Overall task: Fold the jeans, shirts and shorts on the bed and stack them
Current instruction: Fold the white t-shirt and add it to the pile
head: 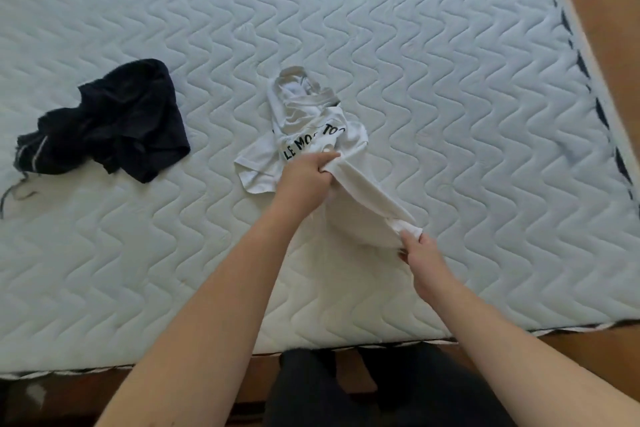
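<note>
A crumpled white shirt [311, 135] with black lettering lies near the middle of the frame on the quilted mattress [450, 80], and both hands have hold of it. The left hand [306, 177] has its fingers curled into a bunch of the fabric just below the lettering, while the right hand [420, 253], lower and further right, pinches the shirt's near end, the cloth stretched between them. A dark garment [107, 121] lies in a heap at the left of the frame, well apart from the shirt.
</note>
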### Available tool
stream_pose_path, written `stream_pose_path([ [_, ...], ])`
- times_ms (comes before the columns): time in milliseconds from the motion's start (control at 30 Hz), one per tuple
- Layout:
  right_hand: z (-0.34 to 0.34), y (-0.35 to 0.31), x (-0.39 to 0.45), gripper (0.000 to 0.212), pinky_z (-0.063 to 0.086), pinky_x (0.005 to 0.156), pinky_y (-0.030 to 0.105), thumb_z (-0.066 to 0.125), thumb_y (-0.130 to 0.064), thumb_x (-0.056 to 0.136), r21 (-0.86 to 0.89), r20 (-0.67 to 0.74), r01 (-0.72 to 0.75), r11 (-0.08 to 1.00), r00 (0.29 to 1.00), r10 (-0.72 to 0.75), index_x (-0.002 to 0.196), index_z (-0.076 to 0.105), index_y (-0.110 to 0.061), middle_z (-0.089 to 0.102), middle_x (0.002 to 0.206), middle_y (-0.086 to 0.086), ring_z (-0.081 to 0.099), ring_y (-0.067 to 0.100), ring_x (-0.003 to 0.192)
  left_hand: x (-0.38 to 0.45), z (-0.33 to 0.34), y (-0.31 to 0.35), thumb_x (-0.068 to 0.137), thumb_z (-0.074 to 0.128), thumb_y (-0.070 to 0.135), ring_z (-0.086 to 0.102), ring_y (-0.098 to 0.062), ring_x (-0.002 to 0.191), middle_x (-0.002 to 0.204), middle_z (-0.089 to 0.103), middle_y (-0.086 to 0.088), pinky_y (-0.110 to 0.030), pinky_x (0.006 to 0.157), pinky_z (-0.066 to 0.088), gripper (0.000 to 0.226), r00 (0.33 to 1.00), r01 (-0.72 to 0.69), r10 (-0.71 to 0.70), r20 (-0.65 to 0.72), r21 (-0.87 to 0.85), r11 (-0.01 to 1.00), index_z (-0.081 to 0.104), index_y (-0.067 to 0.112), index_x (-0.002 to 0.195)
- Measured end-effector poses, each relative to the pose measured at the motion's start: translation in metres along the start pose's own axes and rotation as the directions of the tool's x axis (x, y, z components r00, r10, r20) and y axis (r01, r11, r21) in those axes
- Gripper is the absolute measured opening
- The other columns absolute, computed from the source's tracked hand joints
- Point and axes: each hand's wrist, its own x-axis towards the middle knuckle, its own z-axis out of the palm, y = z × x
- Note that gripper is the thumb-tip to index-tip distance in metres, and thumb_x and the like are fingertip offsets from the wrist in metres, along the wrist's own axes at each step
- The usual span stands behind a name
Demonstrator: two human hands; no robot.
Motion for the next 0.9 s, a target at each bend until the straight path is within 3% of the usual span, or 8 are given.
stream_pose_path([
  [133,-0.021,-0.056,-0.03,0.015,0.057,0.063,0.028,0.052,-0.02,0.101,-0.045,0.064,0.122,0.991,0.991,-0.119,0.102,0.065,-0.011,0.068,0.094,0.006,0.066,0.018,0.079,-0.022,-0.035,0.042,0.086,0.06,0.008,0.061,-0.015,0.112,0.119,0.07,0.002,-0.028,0.095,0.049,0.04,0.999,-0.024,0.026,0.04,-0.035,0.999,0.071,0.024,0.121],
  [233,-0.035,-0.098,-0.049,0.014,0.054,0.055,0.023,0.06,-0.018,0.097,-0.147,0.119,0.248,0.958,0.966,-0.232,0.096,0.068,-0.007,0.068,0.082,0.006,0.065,0.013,0.066,-0.028,-0.07,0.066,0.093,0.045,0.003,0.067,-0.031,0.096,0.102,0.072,-0.012,-0.042,0.089,0.057,0.034,0.998,-0.012,0.018,0.064,-0.086,0.996,0.073,0.013,0.109],
  [300,-0.044,-0.126,-0.059,0.013,0.054,0.052,0.024,0.062,-0.017,0.095,-0.219,0.107,0.297,0.929,0.954,-0.28,0.092,0.07,-0.008,0.068,0.079,0.008,0.065,0.016,0.063,-0.028,-0.094,0.083,0.093,0.042,0.003,0.065,-0.031,0.083,0.091,0.067,-0.02,-0.051,0.083,0.058,0.029,1.0,-0.016,0.018,0.014,-0.1,0.995,0.07,0.0,0.099],
  [400,-0.057,-0.172,-0.073,0.013,0.053,0.047,0.024,0.062,-0.015,0.093,-0.339,0.057,0.328,0.882,0.943,-0.328,0.095,0.07,-0.004,0.067,0.072,0.012,0.065,0.017,0.052,-0.028,-0.135,0.11,0.093,0.041,0.005,0.064,-0.03,0.08,0.09,0.064,-0.022,-0.051,0.077,0.06,0.028,0.991,-0.053,0.041,-0.131,-0.091,0.994,0.067,-0.003,0.093],
  [667,-0.103,-0.296,-0.124,0.025,0.052,0.05,0.025,0.052,-0.013,0.087,-0.783,-0.029,0.319,0.534,0.838,-0.544,0.072,0.07,-0.005,0.069,0.057,0.008,0.066,0.017,0.05,-0.027,-0.252,0.145,0.094,0.041,0.001,0.066,-0.039,0.094,0.107,0.065,-0.021,-0.047,0.071,0.061,0.028,0.93,-0.098,0.019,-0.367,-0.197,0.976,0.067,-0.002,0.104],
  [767,-0.117,-0.326,-0.135,0.025,0.055,0.056,0.031,0.05,-0.008,0.091,-0.755,-0.066,0.362,0.547,0.788,-0.613,0.077,0.07,-0.003,0.072,0.068,0.018,0.069,0.03,0.061,-0.033,-0.286,0.138,0.09,0.039,-0.002,0.068,-0.029,0.077,0.095,0.065,-0.017,-0.032,0.048,0.057,0.025,0.919,-0.149,0.049,-0.39,-0.23,0.962,0.064,0.002,0.092],
  [833,-0.125,-0.342,-0.139,0.023,0.055,0.053,0.032,0.048,-0.003,0.092,-0.695,-0.116,0.389,0.605,0.769,-0.629,0.09,0.07,-0.001,0.072,0.077,0.023,0.067,0.032,0.062,-0.039,-0.305,0.13,0.091,0.041,-0.002,0.069,-0.024,0.072,0.09,0.065,-0.013,-0.03,0.045,0.055,0.023,0.913,-0.161,0.064,-0.404,-0.213,0.964,0.063,0.006,0.092],
  [900,-0.134,-0.353,-0.14,0.022,0.059,0.063,0.039,0.048,0.001,0.092,-0.585,-0.195,0.415,0.697,0.761,-0.618,0.097,0.069,0.002,0.07,0.085,0.025,0.067,0.03,0.058,-0.042,-0.322,0.116,0.091,0.043,0.0,0.07,-0.024,0.072,0.089,0.067,-0.01,-0.032,0.049,0.056,0.024,0.908,-0.162,0.073,-0.413,-0.183,0.97,0.064,0.011,0.092],
])
